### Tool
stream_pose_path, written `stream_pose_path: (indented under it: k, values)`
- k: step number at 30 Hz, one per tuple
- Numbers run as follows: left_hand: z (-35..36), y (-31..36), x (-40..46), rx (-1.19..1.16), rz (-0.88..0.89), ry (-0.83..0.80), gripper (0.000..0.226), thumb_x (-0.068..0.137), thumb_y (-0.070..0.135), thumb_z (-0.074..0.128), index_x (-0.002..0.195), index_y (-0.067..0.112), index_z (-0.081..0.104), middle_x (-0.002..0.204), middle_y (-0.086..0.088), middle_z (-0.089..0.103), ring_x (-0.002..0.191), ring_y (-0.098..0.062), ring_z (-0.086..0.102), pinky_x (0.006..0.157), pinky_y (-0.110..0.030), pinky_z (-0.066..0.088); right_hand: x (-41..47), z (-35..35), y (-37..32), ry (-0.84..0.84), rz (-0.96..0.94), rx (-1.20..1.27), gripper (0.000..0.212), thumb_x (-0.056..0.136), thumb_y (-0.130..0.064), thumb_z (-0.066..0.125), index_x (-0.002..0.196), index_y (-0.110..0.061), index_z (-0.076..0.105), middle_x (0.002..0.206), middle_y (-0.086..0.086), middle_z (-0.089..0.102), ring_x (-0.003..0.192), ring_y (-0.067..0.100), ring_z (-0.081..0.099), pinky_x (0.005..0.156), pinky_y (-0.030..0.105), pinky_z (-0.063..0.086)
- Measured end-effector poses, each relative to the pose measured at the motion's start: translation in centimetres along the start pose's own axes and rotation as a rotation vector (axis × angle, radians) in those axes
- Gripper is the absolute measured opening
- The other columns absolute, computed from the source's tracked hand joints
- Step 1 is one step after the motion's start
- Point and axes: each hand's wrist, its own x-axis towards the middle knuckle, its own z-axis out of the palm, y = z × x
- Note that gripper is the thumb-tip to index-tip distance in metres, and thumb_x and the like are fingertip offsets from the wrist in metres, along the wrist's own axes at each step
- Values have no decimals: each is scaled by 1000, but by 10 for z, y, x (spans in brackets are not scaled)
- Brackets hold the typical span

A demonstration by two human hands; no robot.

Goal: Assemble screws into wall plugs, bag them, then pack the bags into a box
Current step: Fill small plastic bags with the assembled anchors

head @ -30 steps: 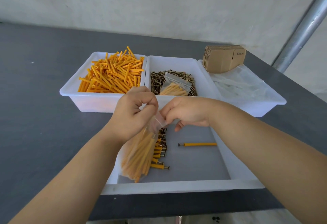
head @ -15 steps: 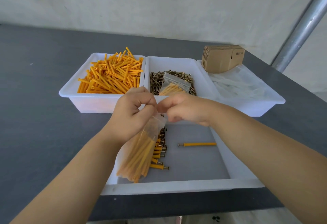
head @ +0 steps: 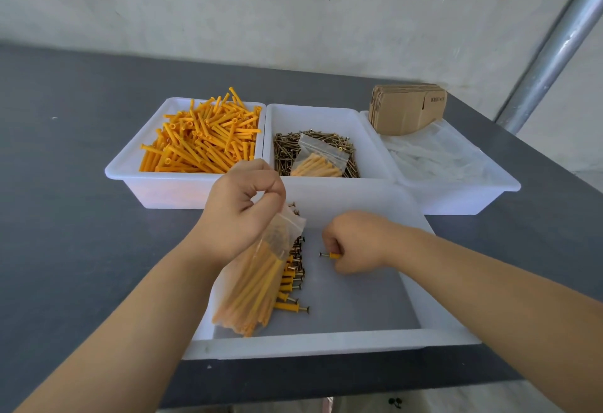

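The left hand (head: pixel 241 213) pinches the limp, slippery bag (head: pixel 257 279) at its top; the right hand (head: pixel 354 241) grips 1 stiff plug (head: pixel 333 255).

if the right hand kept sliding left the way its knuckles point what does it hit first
Probably the row of assembled plugs along the tray floor, just before the bag that the left hand holds. The right hand grips one plug; depth is unclear.

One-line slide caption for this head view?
Left hand holds a filled bag over the near tray while right hand grips a loose plugged screw.
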Motion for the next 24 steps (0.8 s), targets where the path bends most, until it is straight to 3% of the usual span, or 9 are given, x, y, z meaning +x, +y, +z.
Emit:
stream_pose_path:
  k: [3, 6, 9, 12, 14, 18, 21, 24]
  values:
    - [-2, 0, 0, 7, 29, 66, 23, 79, 14, 46, 62, 6, 59, 73, -1, 55, 80, -16, 52, 75, -28, 42, 3, -3, -11, 107, -45, 182, 17, 75, -18, 71, 90, -21, 63, 72, -14, 52, 73, 13, 54, 57, 21, 37]
    - [-3, -3, 1, -15, 44, 150, 21, 78, 11, 46, 62, 2, 57, 73, -4, 53, 78, -19, 51, 72, -31, 41, 3, -2, -26, 127, -121, 324, 20, 73, -17, 74, 91, -21, 66, 75, -10, 59, 70, 11, 58, 61, 22, 46]
    - [-4, -3, 1, -37, 44, 193, 23, 76, 17, 44, 61, 4, 56, 71, -5, 53, 76, -19, 50, 70, -32, 41, -2, -1, -37, 79, -194, 350, 22, 72, -17, 75, 93, -20, 67, 78, -8, 61, 66, 6, 55, 59, 22, 47]
    - [-3, -4, 1, -40, 33, 194, 20, 78, 9, 46, 61, 6, 56, 70, -5, 53, 75, -18, 50, 70, -31, 41, -10, -1, -44, -3, -223, 365, 23, 74, -17, 75, 96, -18, 67, 78, -8, 59, 67, 6, 55, 62, 24, 50]
    - [-4, -5, 2, -40, 32, 198, 20, 78, 2, 47, 61, 8, 56, 70, -3, 53, 74, -18, 50, 70, -31, 41, -16, -5, -46, -39, -216, 407, 21, 75, -14, 76, 92, -18, 65, 76, -11, 58, 67, 4, 55, 64, 26, 52]
    - [-4, -5, 2, -28, 49, 195, 20, 77, 5, 46, 61, 9, 56, 70, -3, 53, 75, -19, 50, 69, -34, 42, -27, -27, -38, 13, -170, 517, 21, 72, -9, 75, 79, -25, 62, 64, -16, 60, 54, -2, 55, 52, 13, 45]
    - [-3, -5, 2, -20, 52, 203, 21, 78, 9, 45, 61, 6, 57, 71, -7, 54, 75, -23, 51, 70, -39, 43, -33, -35, -33, 36, -140, 724, 19, 72, -8, 80, 77, -23, 69, 67, -9, 68, 56, 9, 65, 56, 23, 55]
    - [-3, -6, 2, -28, 60, 206, 24, 77, 18, 44, 61, 4, 56, 71, -8, 53, 75, -24, 50, 69, -39, 42, -30, -14, -42, 1, -88, 742, 15, 73, -8, 85, 79, -16, 74, 74, -6, 72, 70, 15, 71, 68, 29, 60]
